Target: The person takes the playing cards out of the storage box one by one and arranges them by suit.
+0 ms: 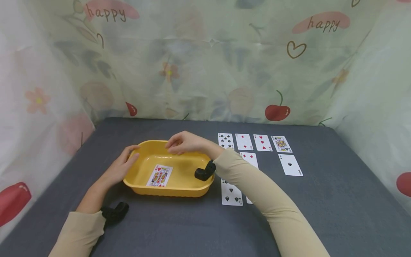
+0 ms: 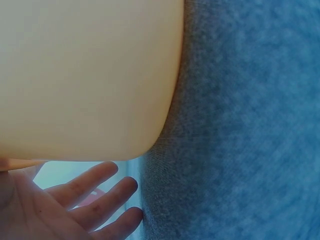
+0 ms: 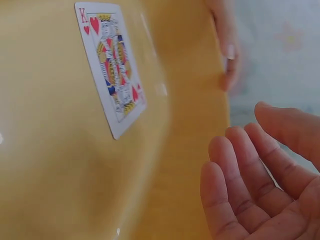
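Note:
A yellow plastic tray [image 1: 173, 192] sits on the dark cloth, with a king of hearts card [image 1: 160, 175] lying face up inside it. My left hand [image 1: 123, 162] rests at the tray's left rim, the thumb over the edge. In the left wrist view three fingers [image 2: 107, 200] spread loosely outside the wall. Above the tray's far side hovers my right hand [image 1: 186, 142], fingers loosely bent. Its palm [image 3: 270, 215] holds nothing in the right wrist view. Both wrists wear black straps.
Right of the tray lie several face-up cards: a spade card [image 1: 226, 139], two of diamonds [image 1: 244, 142], three of hearts [image 1: 263, 143], a face card [image 1: 282, 144], ace of clubs [image 1: 290, 165], four of diamonds [image 1: 248, 157] and five of spades [image 1: 232, 194]. My right sleeve [image 1: 257, 187] partly covers them. Patterned curtains [image 1: 212, 71] surround the table.

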Tool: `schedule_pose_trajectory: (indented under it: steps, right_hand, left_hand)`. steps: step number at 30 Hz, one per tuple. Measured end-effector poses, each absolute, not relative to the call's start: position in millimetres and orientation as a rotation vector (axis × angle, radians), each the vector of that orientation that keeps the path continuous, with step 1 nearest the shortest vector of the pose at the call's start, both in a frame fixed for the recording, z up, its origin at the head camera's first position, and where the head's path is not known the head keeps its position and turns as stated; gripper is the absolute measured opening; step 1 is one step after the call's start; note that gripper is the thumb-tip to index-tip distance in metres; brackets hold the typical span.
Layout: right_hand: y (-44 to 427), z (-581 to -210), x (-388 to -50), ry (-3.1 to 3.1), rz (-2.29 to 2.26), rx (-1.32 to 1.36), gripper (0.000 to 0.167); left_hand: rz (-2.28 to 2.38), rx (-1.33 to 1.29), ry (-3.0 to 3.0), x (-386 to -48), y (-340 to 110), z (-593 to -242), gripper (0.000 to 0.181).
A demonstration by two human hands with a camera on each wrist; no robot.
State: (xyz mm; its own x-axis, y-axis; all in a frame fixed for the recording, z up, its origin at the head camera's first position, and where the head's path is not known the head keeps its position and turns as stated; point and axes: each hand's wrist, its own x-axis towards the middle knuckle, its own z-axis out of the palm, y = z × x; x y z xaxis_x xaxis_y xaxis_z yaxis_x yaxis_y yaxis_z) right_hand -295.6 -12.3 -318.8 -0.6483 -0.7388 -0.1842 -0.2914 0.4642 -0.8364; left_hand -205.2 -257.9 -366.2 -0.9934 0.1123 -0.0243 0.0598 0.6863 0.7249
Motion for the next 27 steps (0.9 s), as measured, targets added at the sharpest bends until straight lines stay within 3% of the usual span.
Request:
schedule_pose_trajectory:
  steps: [15,27]
  right_hand:
    - [-40.8,-334.2,-295.3,2.247,-0.872,-0.891,0.031]
    - [-48.1,-348.1,-293.5,2.25,-0.802,-0.875,0.038]
  left_hand:
    - [1.225,0.147,2.807,-206.1,-259.4,-366.4,0.056]
    - [1.217,0.127,2.814,-207.0,-258.8,-367.9,0.057]
